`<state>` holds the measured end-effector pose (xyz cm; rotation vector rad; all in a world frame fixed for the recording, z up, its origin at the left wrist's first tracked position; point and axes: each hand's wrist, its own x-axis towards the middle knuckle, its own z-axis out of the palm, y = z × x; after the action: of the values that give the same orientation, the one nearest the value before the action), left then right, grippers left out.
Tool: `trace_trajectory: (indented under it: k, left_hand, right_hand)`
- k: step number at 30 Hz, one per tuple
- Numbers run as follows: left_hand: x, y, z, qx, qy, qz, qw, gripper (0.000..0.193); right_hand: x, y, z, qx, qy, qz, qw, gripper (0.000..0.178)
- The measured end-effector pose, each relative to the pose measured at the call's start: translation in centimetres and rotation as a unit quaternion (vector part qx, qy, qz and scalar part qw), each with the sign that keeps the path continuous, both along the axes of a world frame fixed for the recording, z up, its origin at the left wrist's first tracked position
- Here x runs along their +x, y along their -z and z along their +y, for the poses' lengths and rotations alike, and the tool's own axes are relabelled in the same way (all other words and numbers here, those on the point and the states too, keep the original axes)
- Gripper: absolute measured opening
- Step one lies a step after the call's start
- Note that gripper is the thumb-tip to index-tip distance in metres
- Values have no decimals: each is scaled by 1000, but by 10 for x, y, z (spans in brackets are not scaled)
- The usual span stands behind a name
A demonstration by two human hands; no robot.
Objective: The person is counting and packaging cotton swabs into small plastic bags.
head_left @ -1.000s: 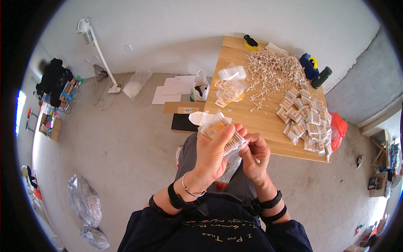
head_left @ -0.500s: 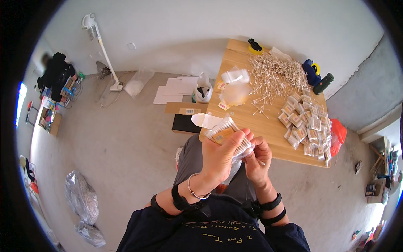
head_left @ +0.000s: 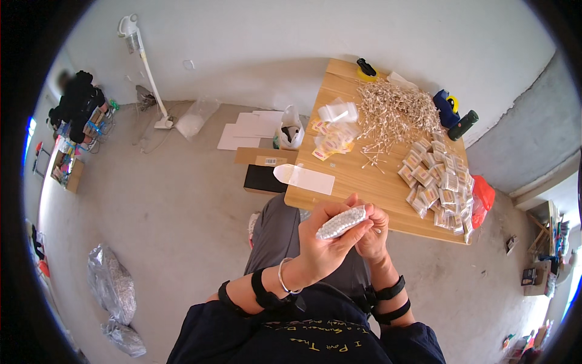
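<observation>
Above my lap, just off the table's near edge, my left hand [head_left: 325,244] is closed around a clear pack of cotton swabs [head_left: 341,223]. The pack is tipped so that the packed white swab tips face up. My right hand [head_left: 371,235] is closed at the pack's right end, fingers curled against it. A single cotton swab's white tip [head_left: 378,230] pokes out of the right hand; the rest of it is hidden. On the wooden table [head_left: 354,195] lie a large heap of loose cotton swabs [head_left: 397,109] and a pile of filled swab packs [head_left: 438,182].
Empty clear bags [head_left: 338,112] and yellow-white cards [head_left: 332,141] lie at the table's left, near a white paper strip [head_left: 309,181]. A dark green bottle [head_left: 464,125] and tape roll [head_left: 367,71] stand at the back. An open carton [head_left: 267,178] sits on the floor. Another person [head_left: 79,103] is far left.
The swab pack has been turned from showing its flat labelled face to showing its swab tips. Both hands have drawn closer together around it, and the bags and cards on the table look sharper.
</observation>
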<state>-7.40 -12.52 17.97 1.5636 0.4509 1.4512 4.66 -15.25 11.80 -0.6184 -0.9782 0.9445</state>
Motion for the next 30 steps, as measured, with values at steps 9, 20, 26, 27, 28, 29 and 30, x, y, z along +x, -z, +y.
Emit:
trace_trajectory:
  k: [9,20,26,27,28,29,30]
  left_hand:
    - [-4,0,-10,6,-5,21,1000,23]
    - [-1,12,-10,61,6,8,998,29]
    - [-1,-2,-13,-12,-2,20,1000,24]
    - [-1,-1,-14,-12,-2,20,1000,24]
    - [-1,1,-14,-3,-1,26,1000,24]
    - [-1,3,-14,6,0,32,999,25]
    - [-1,2,-14,6,-1,32,999,25]
  right_hand:
    - [1,-4,1,19,-8,-33,999,23]
    - [4,1,0,-40,-112,78,990,28]
    - [5,0,-1,-22,-83,33,996,22]
    - [6,0,-1,-32,-105,66,992,21]
    - [4,-2,0,-41,-128,101,986,21]
    - [2,-4,1,-42,-129,101,986,21]
    - [-1,-8,3,-28,-141,116,983,23]
